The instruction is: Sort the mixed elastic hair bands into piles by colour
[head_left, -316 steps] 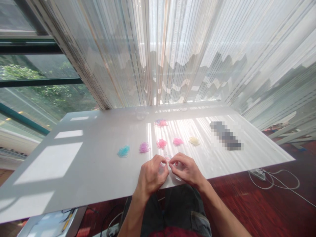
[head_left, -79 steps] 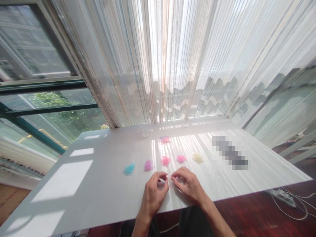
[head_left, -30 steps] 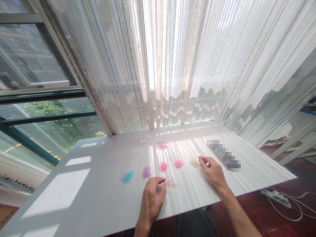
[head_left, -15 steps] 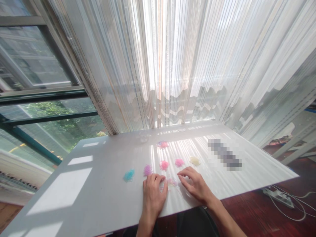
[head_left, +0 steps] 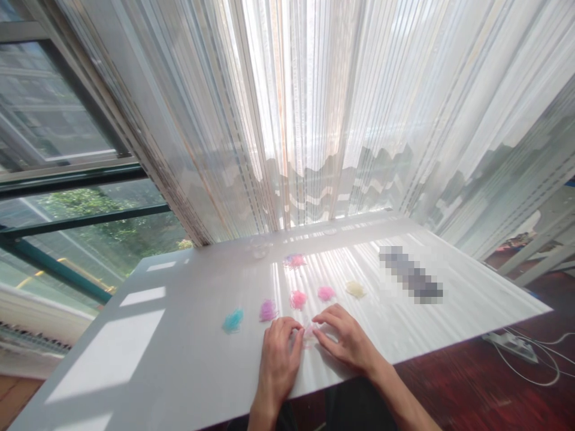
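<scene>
My left hand (head_left: pixel 281 347) rests low over the white table (head_left: pixel 202 371), thumb and index fingertips brought together. Whatever is in that pinch, if anything, is too small to tell. Opposite it, my right hand (head_left: pixel 344 338) has its thumb and index finger apart, close to a pale pink, mixed heap of thin bands (head_left: pixel 309 336) lying between both hands. Beyond the hands runs a row of small heaps of thin, looped strands, like rubber bands: teal (head_left: pixel 233 321), purple (head_left: pixel 268 310), hot pink (head_left: pixel 297 299), pink (head_left: pixel 326 293) and pale yellow (head_left: pixel 355 290).
A mixed pink and blue heap (head_left: pixel 295 260) lies farther back. Near the curtain (head_left: pixel 305 120) stands a clear, round container (head_left: pixel 260 246). A blurred-out dark object (head_left: pixel 411 272) is at right. A power strip (head_left: pixel 512 347) with white cables lies on the floor.
My right hand has moved left, nearer my left hand and the pale pink heap. The left thumb and index finger have come together. The view has shifted slightly.
</scene>
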### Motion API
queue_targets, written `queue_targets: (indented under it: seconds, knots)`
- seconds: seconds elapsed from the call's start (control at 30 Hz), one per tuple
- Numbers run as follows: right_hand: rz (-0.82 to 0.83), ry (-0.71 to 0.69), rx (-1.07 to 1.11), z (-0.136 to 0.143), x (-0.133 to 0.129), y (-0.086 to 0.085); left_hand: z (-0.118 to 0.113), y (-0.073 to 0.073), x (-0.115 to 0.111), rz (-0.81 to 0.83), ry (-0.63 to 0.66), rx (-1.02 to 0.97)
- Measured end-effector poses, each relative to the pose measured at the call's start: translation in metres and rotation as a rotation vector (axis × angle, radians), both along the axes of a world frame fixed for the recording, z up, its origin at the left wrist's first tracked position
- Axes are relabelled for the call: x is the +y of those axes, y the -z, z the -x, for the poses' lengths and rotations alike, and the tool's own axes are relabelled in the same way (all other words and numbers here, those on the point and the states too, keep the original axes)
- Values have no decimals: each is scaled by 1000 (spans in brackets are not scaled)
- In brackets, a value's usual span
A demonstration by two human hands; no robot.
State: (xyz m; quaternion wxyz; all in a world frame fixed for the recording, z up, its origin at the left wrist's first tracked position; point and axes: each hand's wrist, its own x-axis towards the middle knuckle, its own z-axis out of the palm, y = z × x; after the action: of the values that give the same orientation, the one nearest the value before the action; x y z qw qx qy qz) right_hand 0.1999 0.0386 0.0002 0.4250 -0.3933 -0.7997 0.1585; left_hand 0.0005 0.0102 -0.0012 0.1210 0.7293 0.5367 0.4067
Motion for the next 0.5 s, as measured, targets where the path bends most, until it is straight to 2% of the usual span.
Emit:
queue_targets:
  seconds: [0.27, 0.5]
  knots:
    - [5, -65, -32, 0, 1, 1, 0, 1, -3, 18, 45, -5]
    - [10, -45, -37, 0, 1, -1, 0, 1, -3, -6, 17, -16]
